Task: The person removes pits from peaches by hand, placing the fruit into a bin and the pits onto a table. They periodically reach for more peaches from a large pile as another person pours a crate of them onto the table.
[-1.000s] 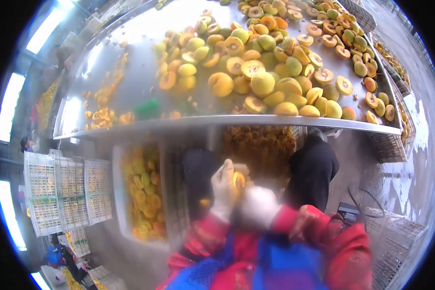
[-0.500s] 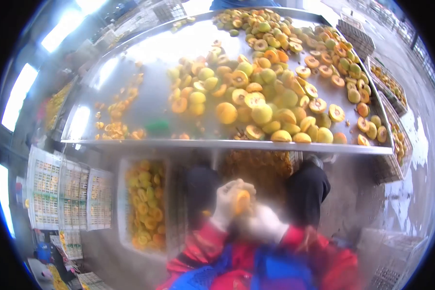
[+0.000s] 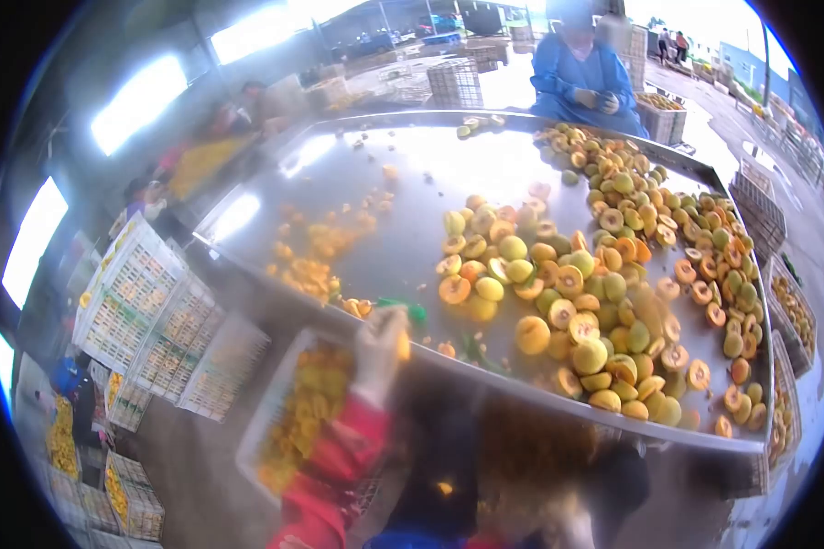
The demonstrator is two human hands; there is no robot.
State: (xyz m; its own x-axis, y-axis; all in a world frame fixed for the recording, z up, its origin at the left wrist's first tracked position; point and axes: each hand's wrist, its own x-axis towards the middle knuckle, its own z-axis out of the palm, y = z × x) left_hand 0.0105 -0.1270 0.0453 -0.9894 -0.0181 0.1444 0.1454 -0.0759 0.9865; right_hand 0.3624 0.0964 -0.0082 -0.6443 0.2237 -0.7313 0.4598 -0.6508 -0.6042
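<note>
My left hand, in a pale glove, is at the near edge of the metal table. Its fingers are closed, with an orange peach piece showing at their side. Just beyond it lies a green object, too blurred to name. My right hand is low in the view near my lap, smeared, its fingers not readable. Halved yellow peaches are heaped on the table's right half. Smaller orange pieces lie toward its left edge.
Below my left arm stands a white crate of peach halves. Stacked white crates stand at the left. More filled crates line the table's right side. Across the table is a person in blue with gloved hands together.
My left hand has moved from beside the right hand up to the table edge on the left. My hands are now apart. The view has tilted up, showing the person opposite.
</note>
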